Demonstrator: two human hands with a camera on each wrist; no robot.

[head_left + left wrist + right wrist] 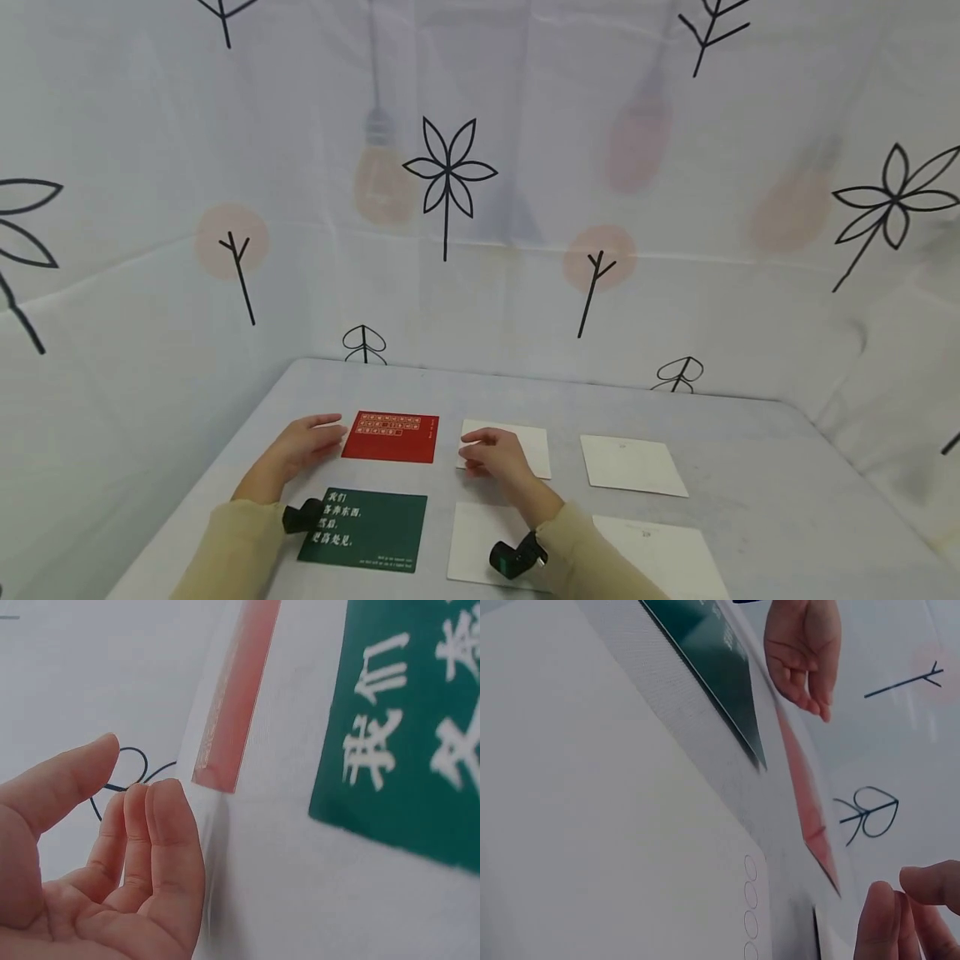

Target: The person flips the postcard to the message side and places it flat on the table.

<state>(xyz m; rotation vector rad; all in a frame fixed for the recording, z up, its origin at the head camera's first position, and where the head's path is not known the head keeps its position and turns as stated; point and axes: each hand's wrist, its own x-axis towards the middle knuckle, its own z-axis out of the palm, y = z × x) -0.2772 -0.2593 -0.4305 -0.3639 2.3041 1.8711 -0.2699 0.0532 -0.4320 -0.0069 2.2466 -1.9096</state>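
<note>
My left hand (300,454) is beside the left edge of a red card (390,446), fingers fairly straight and nothing in them. Below it lies a dark green card (367,533) with white Chinese writing, partly behind the left wrist camera. My right hand (501,460) hovers over a white card (534,450) in the back row, covering its left part. In the right wrist view its fingers (877,915) are loosely bent, thumb close to them, with no object between. Another white card (480,533) lies under the right wrist, where the sleeve hides part of it.
To the right lie two more white cards, one at the back (633,467) and one in front (663,558), the latter partly hidden by the right sleeve. The cards lie on a pale tabletop (787,500). A white curtain (510,317) with plant drawings surrounds its back and sides.
</note>
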